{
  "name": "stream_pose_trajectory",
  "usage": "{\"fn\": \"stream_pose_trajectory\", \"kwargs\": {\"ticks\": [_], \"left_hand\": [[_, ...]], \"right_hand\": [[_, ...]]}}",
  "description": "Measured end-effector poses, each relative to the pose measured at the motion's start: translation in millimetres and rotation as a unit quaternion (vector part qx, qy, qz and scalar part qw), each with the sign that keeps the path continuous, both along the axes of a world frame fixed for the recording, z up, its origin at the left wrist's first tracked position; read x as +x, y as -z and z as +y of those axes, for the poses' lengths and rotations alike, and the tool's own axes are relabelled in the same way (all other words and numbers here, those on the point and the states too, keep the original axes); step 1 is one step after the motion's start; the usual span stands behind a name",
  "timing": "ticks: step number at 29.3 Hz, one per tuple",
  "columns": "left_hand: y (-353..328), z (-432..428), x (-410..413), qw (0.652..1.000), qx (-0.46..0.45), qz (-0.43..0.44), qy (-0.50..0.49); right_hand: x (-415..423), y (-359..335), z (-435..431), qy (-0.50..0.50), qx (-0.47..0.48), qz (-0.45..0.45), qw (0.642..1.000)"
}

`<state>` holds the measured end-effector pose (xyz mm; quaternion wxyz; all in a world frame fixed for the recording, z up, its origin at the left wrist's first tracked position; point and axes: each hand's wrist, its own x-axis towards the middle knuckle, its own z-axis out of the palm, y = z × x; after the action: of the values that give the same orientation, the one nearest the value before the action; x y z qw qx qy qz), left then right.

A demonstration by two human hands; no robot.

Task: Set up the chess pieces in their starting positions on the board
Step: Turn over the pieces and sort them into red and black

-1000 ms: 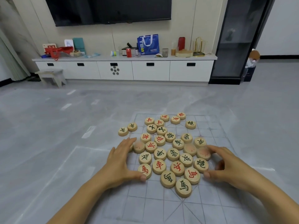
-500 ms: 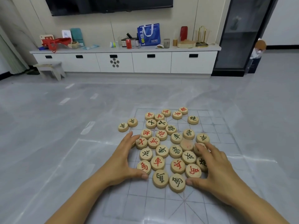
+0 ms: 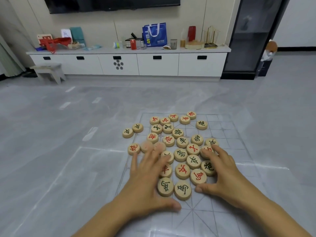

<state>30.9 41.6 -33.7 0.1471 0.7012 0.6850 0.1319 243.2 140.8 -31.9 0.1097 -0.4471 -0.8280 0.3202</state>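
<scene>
The chess pieces (image 3: pixel 181 153), round wooden discs marked in red or black, lie in one loose cluster across the middle of the board (image 3: pixel 227 134), a thin gridded sheet flat on the floor (image 3: pixel 68 168); none is on a starting point. Two black-marked discs (image 3: pixel 132 130) sit just off the board's left edge. Compared with half a second ago, the left hand (image 3: pixel 147 178) has advanced from the cluster's left flank onto it, and its fingers (image 3: pixel 135 160) are now spread and flat over the discs, pinching nothing. Discs ahead of them have shifted outward, and a red-marked disc (image 3: pixel 133 149) now lies beside the left edge. The right hand (image 3: pixel 222 175) rests on the right flank, fingers (image 3: pixel 218 149) spread over discs, thumb at the near edge, gripping none. Judgement: the pile is being spread for sorting, so placement has not begun. Containers stand on the white cabinet (image 3: pixel 153 65) at the far wall: a blue bag (image 3: pixel 154 34) and a grey cup (image 3: pixel 173 43), contents not visible. The cabinet drawers are closed.
</scene>
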Motion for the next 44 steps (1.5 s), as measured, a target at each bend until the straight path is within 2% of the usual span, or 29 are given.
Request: {"fn": "stream_pose_trajectory", "kwargs": {"ticks": [2, 4, 8, 17, 20, 24, 33, 38, 41, 44], "left_hand": [[7.4, 1.0, 11.5, 0.999, 0.002, 0.049, 0.004], [10.5, 3.2, 10.3, 0.998, 0.008, 0.056, -0.023], [10.9, 5.8, -8.3, 0.995, 0.025, 0.047, -0.081], [2.1, 11.0, -51.8, 0.989, 0.017, -0.031, -0.144], [-6.1, 9.4, -54.4, 0.990, 0.022, -0.055, -0.130], [-9.9, 6.0, -55.1, 0.991, 0.038, -0.080, -0.100], [-4.8, 3.0, -58.1, 0.992, 0.037, -0.077, -0.094], [-4.7, 2.9, -50.4, 0.995, 0.055, -0.054, -0.069], [-3.2, 3.6, -47.5, 0.994, 0.068, -0.044, -0.071], [0.9, 4.6, -42.7, 0.991, 0.120, 0.012, -0.063]], "right_hand": [[-2.3, 1.7, -2.3, 0.001, 0.015, 0.000, 1.000], [-0.7, 0.9, -1.4, 0.001, -0.004, 0.005, 1.000], [5.6, -1.5, 4.9, 0.003, -0.039, 0.023, 0.999], [14.2, -10.4, 12.8, -0.016, -0.018, 0.031, 0.999], [14.5, -11.3, 9.7, -0.018, 0.050, 0.037, 0.998], [4.4, -10.9, -1.2, -0.101, 0.133, -0.002, 0.986], [1.8, -9.0, -4.5, -0.155, 0.150, -0.092, 0.972], [1.7, -7.9, -2.9, -0.157, 0.152, -0.096, 0.971], [4.3, -2.1, 2.6, -0.147, 0.167, -0.064, 0.973], [4.2, 2.1, 4.6, -0.124, 0.194, -0.049, 0.972]]}}
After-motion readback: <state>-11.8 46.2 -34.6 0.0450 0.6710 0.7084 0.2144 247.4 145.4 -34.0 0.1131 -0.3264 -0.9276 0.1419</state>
